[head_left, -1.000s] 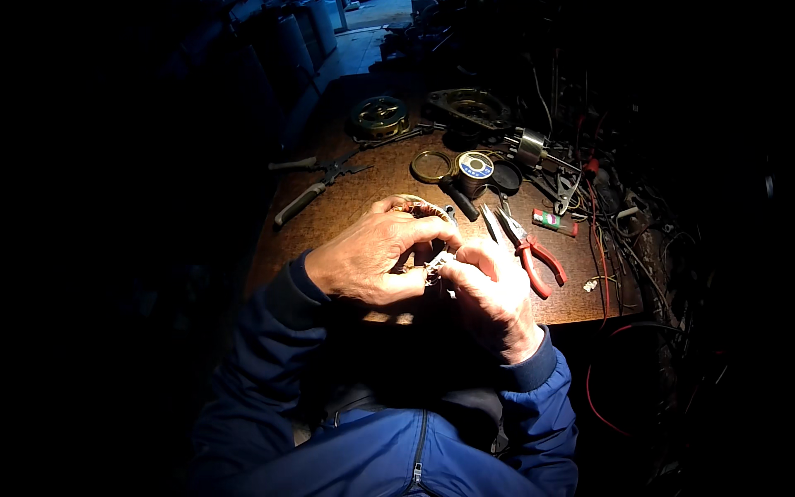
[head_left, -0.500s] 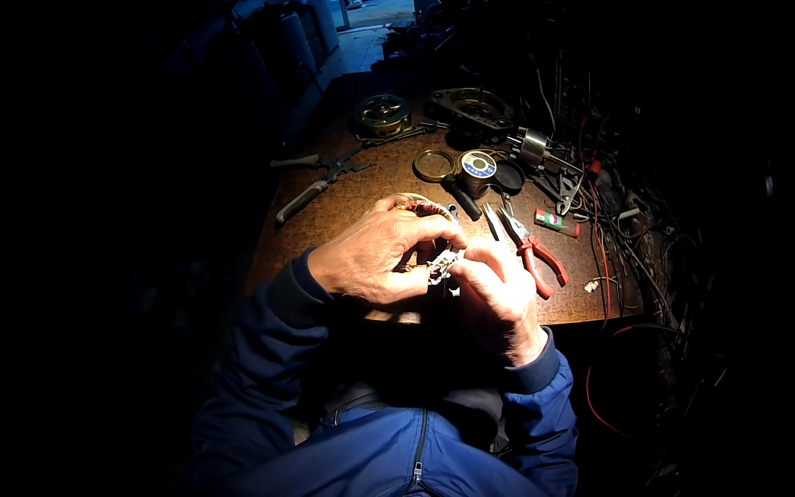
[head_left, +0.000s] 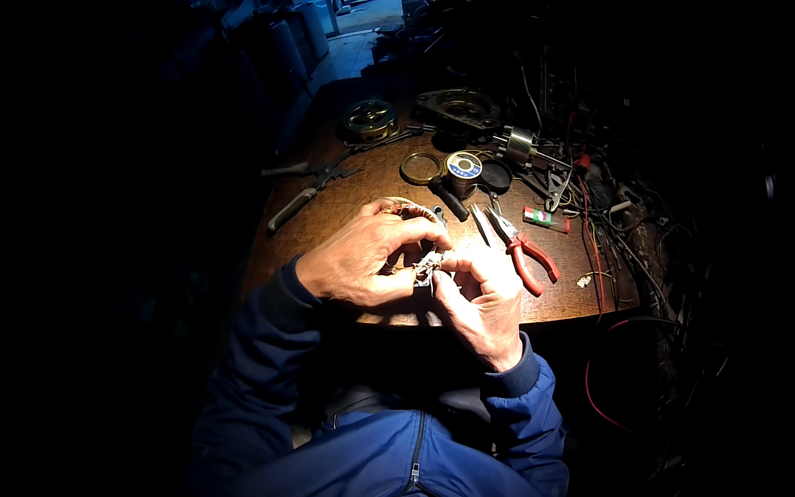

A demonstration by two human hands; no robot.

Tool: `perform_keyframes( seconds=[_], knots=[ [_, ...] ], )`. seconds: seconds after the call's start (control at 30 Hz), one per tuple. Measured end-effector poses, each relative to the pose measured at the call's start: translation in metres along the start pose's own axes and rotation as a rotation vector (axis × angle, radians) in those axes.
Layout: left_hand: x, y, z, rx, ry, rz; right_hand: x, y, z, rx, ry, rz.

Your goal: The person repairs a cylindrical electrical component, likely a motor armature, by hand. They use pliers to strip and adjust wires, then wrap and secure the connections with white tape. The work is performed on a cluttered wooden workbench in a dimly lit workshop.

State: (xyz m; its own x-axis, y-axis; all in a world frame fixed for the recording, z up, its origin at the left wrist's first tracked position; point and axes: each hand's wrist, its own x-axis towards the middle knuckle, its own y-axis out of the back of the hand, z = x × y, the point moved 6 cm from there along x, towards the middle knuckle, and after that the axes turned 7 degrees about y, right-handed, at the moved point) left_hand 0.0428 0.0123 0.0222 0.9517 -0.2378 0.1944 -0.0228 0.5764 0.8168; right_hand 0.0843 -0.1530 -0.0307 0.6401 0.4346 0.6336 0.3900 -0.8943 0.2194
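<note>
Both hands meet over the near edge of a wooden workbench [head_left: 348, 199]. My left hand [head_left: 364, 261] wraps around a round motor stator with copper windings [head_left: 407, 210], most of it hidden under the fingers. My right hand [head_left: 480, 302] pinches a small pale wire bundle or connector [head_left: 428, 267] that sticks out of the stator between the two hands. Blue jacket sleeves cover both forearms.
Red-handled pliers [head_left: 523, 248] lie just right of my hands, with a solder spool [head_left: 463, 166], a metal ring [head_left: 421, 168], a red-green lighter [head_left: 545, 219], dark pliers [head_left: 310, 192] and round motor parts [head_left: 369, 118] farther back. Tangled wires [head_left: 604, 224] crowd the right edge.
My hands have stayed in place; the fingers have shifted slightly around the small wire bundle between them.
</note>
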Motion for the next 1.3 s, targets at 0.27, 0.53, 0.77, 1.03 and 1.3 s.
perform_keyframes(
  seconds=[0.27,0.53,0.77,1.03,1.3],
  knots=[
    [-0.001,0.001,0.003,0.009,0.023,-0.008,-0.012,-0.002,0.026,0.289,-0.127,0.020],
    [0.000,0.001,0.004,0.000,0.026,-0.013,-0.012,0.004,0.025,0.245,-0.184,-0.020],
    [-0.001,0.001,0.003,-0.002,0.050,-0.029,0.000,0.010,0.004,0.053,-0.110,-0.006],
    [0.000,0.001,0.004,0.011,0.045,0.009,0.001,0.011,-0.017,-0.175,0.103,0.057],
    [-0.003,0.000,0.000,0.033,0.037,0.043,0.000,0.008,-0.029,-0.395,0.451,-0.050]
  ],
)
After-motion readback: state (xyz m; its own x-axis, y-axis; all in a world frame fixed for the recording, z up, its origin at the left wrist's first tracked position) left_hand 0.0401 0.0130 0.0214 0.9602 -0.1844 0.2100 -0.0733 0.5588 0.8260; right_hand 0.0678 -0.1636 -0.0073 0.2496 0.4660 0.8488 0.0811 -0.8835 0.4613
